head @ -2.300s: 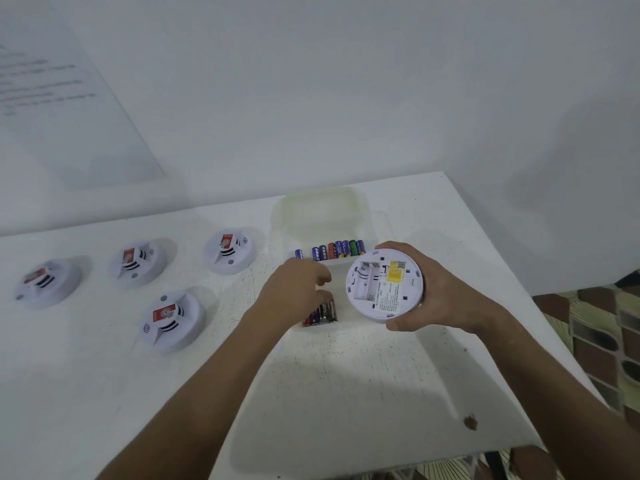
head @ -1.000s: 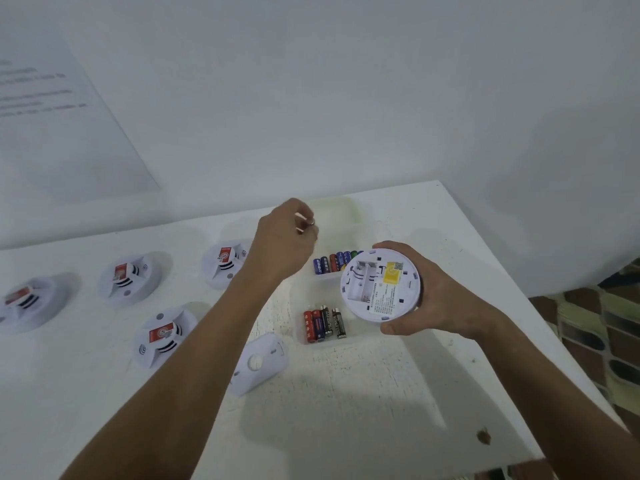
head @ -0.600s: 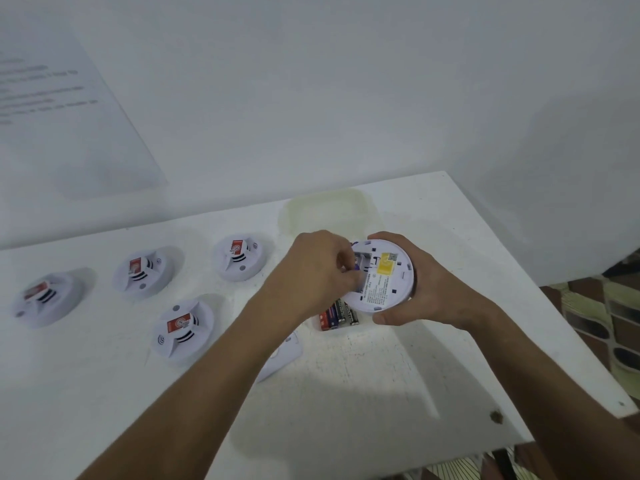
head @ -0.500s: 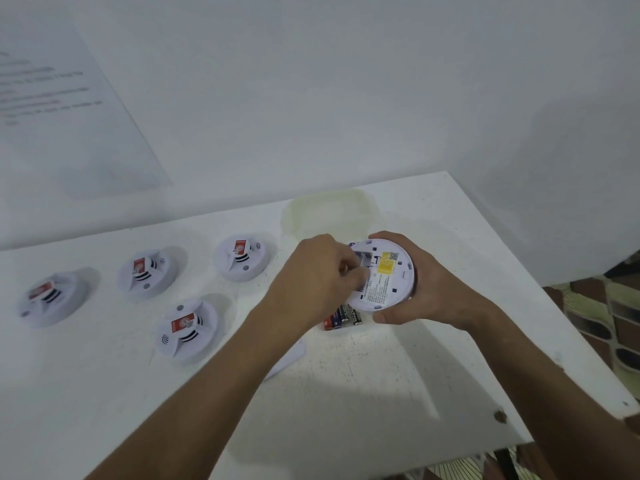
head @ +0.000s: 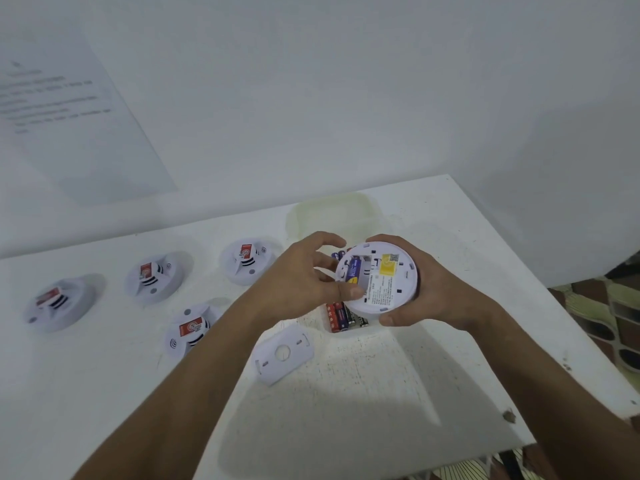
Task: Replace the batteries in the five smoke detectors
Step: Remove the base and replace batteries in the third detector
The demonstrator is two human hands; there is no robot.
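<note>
First of five smoke detectors [head: 379, 277], back up in the right hand's [head: 433, 289] clasping grip above the desk [head: 346, 393], apparently has one battery [head: 354, 269] seated under the left hand's [head: 301, 282] loose grip; four detectors [head: 152, 277] lie untouched, cover plate [head: 284, 353] off.

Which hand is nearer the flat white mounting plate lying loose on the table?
Left. The left hand hovers just beyond the flat white mounting plate. The right hand, gripping the round white smoke detector, sits farther off to the plate's right.
</note>
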